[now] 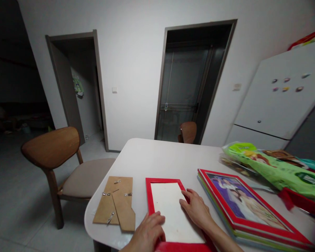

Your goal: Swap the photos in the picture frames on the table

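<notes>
Resting on the near part of a white table [173,154], a red picture frame [149,199] lies between your two hands, with a blank white sheet [170,213] set within its border. Your left hand [149,231] lies at the frame's lower left side, fingers close together and bent over the edge of the sheet; whether it grips the frame cannot be told. Your right hand [196,210] is loosely spread, palm down, its fingertips touching the right border beside the sheet. To the left of the frame, and apart from it, you see a brown hardboard backing panel [102,210], which bears an easel leg [123,211] and small metal clips [117,182]. Near your right forearm stands a stack of picture frames [216,206]; its uppermost member, red-bordered, holds a photograph [241,199] with a purple ground. Beyond the stack, at the table's right side, lies a green plastic package [275,168]. A wooden chair [52,147] with a padded seat stands left of the table, and a white refrigerator [273,108] bearing magnets stands at right.
</notes>
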`<action>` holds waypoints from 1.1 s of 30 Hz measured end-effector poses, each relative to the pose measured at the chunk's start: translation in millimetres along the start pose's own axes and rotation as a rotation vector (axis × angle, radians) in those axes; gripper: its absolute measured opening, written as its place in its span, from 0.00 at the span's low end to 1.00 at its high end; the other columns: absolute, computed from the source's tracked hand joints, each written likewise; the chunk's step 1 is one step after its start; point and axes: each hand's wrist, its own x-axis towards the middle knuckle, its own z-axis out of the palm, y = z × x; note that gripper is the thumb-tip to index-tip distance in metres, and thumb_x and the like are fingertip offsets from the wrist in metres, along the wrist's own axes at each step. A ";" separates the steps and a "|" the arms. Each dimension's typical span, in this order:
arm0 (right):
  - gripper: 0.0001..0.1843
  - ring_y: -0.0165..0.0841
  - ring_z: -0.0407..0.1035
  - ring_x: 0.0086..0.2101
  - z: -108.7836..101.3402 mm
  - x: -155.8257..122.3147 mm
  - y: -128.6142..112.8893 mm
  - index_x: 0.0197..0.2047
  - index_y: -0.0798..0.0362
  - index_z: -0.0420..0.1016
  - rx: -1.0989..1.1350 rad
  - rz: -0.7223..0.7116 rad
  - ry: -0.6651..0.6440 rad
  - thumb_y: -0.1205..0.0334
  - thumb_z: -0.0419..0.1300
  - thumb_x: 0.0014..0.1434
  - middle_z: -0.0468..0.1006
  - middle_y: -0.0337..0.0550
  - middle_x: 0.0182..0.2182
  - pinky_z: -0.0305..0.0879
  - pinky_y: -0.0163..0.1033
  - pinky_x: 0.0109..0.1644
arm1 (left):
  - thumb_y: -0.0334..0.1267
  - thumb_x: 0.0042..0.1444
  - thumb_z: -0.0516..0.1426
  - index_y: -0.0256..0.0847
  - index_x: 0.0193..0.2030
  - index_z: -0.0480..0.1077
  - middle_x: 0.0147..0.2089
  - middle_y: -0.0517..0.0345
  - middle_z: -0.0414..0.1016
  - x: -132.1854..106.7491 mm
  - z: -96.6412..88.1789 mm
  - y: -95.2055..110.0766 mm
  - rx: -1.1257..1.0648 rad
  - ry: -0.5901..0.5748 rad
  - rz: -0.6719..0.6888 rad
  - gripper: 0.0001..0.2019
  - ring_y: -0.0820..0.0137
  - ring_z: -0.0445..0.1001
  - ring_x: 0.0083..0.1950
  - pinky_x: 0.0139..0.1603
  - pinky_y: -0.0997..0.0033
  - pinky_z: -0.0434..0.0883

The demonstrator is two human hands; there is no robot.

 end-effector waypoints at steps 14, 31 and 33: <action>0.24 0.45 0.45 0.55 -6.5 -30.8 -6.8 0.52 0.47 0.62 -0.117 -0.260 -0.055 0.52 0.48 0.51 0.56 0.49 0.56 0.44 0.55 0.52 | 0.41 0.44 0.58 0.42 0.41 0.69 0.55 0.47 0.63 1.0 8.4 -6.0 0.121 -0.062 0.018 0.15 0.57 0.53 0.59 0.58 0.54 0.49; 0.23 0.39 0.59 0.42 27.1 -66.0 -164.8 0.43 0.52 0.65 0.331 -0.475 -0.214 0.64 0.58 0.40 0.66 0.47 0.41 0.56 0.42 0.44 | 0.42 0.44 0.59 0.45 0.52 0.61 0.54 0.47 0.63 -117.4 -39.5 -95.0 0.634 0.366 -0.096 0.26 0.60 0.62 0.54 0.50 0.65 0.64; 0.25 0.36 0.60 0.41 22.2 -63.8 -162.6 0.46 0.52 0.64 0.381 -0.493 -0.223 0.68 0.55 0.40 0.65 0.46 0.40 0.57 0.38 0.43 | 0.39 0.47 0.57 0.47 0.50 0.62 0.52 0.50 0.66 -121.5 -43.9 -96.2 0.636 0.404 -0.049 0.21 0.63 0.65 0.52 0.49 0.68 0.66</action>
